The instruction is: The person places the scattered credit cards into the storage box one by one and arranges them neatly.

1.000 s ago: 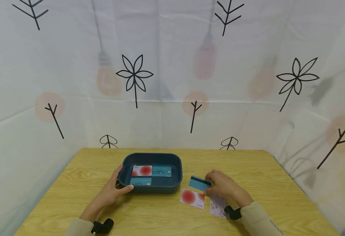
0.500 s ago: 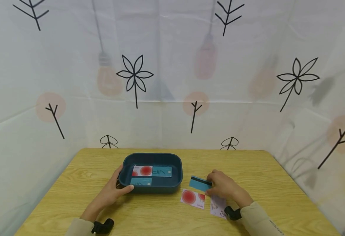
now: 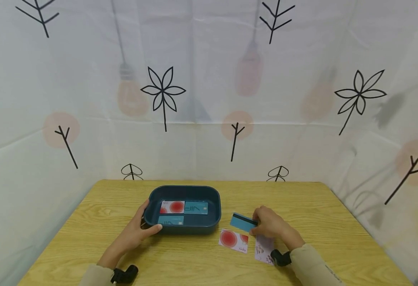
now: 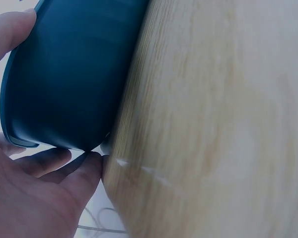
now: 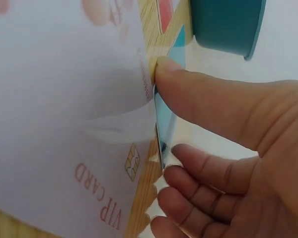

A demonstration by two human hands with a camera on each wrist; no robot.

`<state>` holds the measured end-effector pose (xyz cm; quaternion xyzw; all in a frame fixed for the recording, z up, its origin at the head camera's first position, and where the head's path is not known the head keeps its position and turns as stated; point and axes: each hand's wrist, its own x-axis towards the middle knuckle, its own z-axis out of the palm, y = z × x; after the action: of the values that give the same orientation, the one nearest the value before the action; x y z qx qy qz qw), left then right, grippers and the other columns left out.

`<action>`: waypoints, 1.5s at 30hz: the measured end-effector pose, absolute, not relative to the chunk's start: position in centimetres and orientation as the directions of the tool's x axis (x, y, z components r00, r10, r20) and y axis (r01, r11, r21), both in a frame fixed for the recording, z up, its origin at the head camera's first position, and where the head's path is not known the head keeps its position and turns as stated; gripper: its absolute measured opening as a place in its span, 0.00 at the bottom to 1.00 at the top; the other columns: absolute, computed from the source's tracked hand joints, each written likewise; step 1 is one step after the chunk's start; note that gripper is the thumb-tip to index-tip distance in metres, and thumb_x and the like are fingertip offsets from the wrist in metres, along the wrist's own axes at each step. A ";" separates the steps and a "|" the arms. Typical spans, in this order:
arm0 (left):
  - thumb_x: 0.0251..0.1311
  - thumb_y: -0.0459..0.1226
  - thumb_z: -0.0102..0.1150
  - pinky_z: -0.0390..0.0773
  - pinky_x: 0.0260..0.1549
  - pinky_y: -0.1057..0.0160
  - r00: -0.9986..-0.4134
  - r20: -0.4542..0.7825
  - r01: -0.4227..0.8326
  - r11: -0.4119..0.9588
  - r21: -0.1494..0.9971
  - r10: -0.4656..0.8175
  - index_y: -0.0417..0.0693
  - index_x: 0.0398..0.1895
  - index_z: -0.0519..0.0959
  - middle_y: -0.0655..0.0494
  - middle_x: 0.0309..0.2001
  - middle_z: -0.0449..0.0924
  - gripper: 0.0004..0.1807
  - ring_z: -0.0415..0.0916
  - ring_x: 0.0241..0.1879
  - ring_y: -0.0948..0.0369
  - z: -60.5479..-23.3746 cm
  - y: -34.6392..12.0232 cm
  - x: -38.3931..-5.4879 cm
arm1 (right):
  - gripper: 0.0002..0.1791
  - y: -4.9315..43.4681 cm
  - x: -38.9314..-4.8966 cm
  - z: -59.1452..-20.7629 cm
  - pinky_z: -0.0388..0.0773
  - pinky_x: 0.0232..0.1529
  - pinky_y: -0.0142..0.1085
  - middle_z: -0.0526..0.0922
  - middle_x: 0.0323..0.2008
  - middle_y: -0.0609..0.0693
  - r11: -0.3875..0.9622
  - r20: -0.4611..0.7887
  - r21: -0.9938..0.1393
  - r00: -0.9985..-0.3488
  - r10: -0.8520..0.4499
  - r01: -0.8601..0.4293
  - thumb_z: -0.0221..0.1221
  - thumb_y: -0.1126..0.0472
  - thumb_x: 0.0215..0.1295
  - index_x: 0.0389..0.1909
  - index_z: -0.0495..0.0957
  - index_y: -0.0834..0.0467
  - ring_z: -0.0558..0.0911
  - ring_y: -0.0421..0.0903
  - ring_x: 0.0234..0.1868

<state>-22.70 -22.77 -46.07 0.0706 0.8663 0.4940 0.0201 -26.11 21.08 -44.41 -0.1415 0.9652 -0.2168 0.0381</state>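
In the head view, the left hand (image 3: pixel 134 232) grips the left end of a dark blue box (image 3: pixel 191 230), thumb on the near side; its other fingertips are mostly hidden behind the box's end. The right hand (image 3: pixel 271 227) pinches the right end of a blue card (image 3: pixel 242 222) to the right of the box, covering that corner. Nearer the person lie a red-circle card (image 3: pixel 233 240) and a pink card (image 3: pixel 264 249), the latter partly covered by the right hand and a black wrist camera (image 3: pixel 281 257). Of the three cards (image 3: pixel 196 208) inside the box, the nearest is cut off by the front wall. The table (image 3: pixel 194 264) is yellow wood grain; behind hangs a creased white cloth (image 3: pixel 202 151) with line-drawn plants.

In the left wrist view, the thumb sits on the box's rim and the other fingers press its end; the box's inside is out of sight.

In the right wrist view, the blue card shows nearly edge-on between thumb and fingers. The pink card, reading "VIP CARD", is cropped; whether the blue card touches the table I cannot tell.
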 end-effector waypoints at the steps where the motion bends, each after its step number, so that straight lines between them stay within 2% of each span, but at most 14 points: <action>1: 0.56 0.49 0.66 0.59 0.63 0.44 -0.990 0.033 0.099 0.499 0.861 0.140 0.51 0.76 0.39 0.38 0.74 0.43 0.55 0.52 0.69 0.39 -46.1 -22.8 -22.7 | 0.19 21.1 -26.1 -44.4 0.72 0.35 0.40 0.72 0.31 0.49 0.866 -0.020 -0.436 -0.960 -0.280 -0.244 0.75 0.59 0.44 0.33 0.77 0.61 0.70 0.45 0.32; 7: 0.57 0.49 0.65 0.60 0.63 0.44 -0.988 0.041 0.110 0.503 0.857 0.146 0.50 0.76 0.39 0.37 0.74 0.42 0.54 0.52 0.69 0.38 -46.0 -22.8 -22.7 | 0.21 21.0 -26.0 -44.2 0.74 0.34 0.40 0.73 0.31 0.50 0.890 -0.044 -0.422 -0.977 -0.208 -0.171 0.76 0.56 0.42 0.32 0.77 0.61 0.71 0.46 0.31; 14: 0.57 0.48 0.65 0.61 0.62 0.44 -0.988 0.043 0.114 0.503 0.857 0.150 0.49 0.76 0.39 0.36 0.74 0.42 0.54 0.53 0.68 0.38 -45.9 -22.8 -22.6 | 0.23 21.2 -25.8 -44.2 0.74 0.34 0.41 0.74 0.31 0.50 0.896 -0.050 -0.418 -0.981 -0.185 -0.148 0.76 0.55 0.41 0.33 0.76 0.62 0.71 0.46 0.31; 24: 0.58 0.47 0.65 0.62 0.62 0.44 -0.988 0.043 0.112 0.492 0.864 0.151 0.49 0.76 0.38 0.36 0.73 0.43 0.54 0.53 0.68 0.38 -45.9 -22.8 -22.5 | 0.25 21.2 -25.9 -44.5 0.67 0.31 0.38 0.70 0.28 0.49 0.871 -0.030 -0.465 -0.981 -0.192 -0.157 0.76 0.57 0.42 0.34 0.70 0.58 0.69 0.46 0.31; 35: 0.56 0.50 0.66 0.59 0.63 0.43 -0.991 0.029 0.094 0.509 0.856 0.134 0.52 0.76 0.39 0.38 0.74 0.43 0.55 0.52 0.69 0.39 -46.2 -22.7 -22.7 | 0.20 21.1 -26.1 -44.9 0.64 0.28 0.37 0.69 0.25 0.49 0.826 0.002 -0.534 -0.978 -0.210 -0.179 0.74 0.62 0.44 0.26 0.69 0.57 0.69 0.45 0.29; 39: 0.56 0.49 0.66 0.59 0.63 0.43 -0.990 0.034 0.101 0.504 0.858 0.140 0.52 0.76 0.39 0.38 0.74 0.43 0.54 0.52 0.69 0.39 -46.2 -22.7 -22.8 | 0.20 21.2 -26.4 -45.0 0.68 0.32 0.39 0.71 0.29 0.49 0.824 0.023 -0.524 -0.971 -0.240 -0.216 0.75 0.61 0.43 0.31 0.72 0.58 0.70 0.45 0.31; 45: 0.57 0.49 0.65 0.61 0.62 0.42 -0.988 0.041 0.112 0.499 0.859 0.150 0.51 0.76 0.38 0.37 0.74 0.43 0.54 0.52 0.68 0.37 -45.9 -22.7 -22.6 | 0.30 21.1 -26.8 -44.8 0.74 0.46 0.48 0.76 0.46 0.54 0.781 0.068 -0.498 -0.915 -0.397 -0.376 0.73 0.58 0.48 0.53 0.75 0.59 0.75 0.49 0.44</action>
<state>-22.58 -22.73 -45.95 0.0756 0.8656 0.4947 0.0193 -26.82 21.07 -44.78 -0.2049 0.9435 -0.2596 0.0203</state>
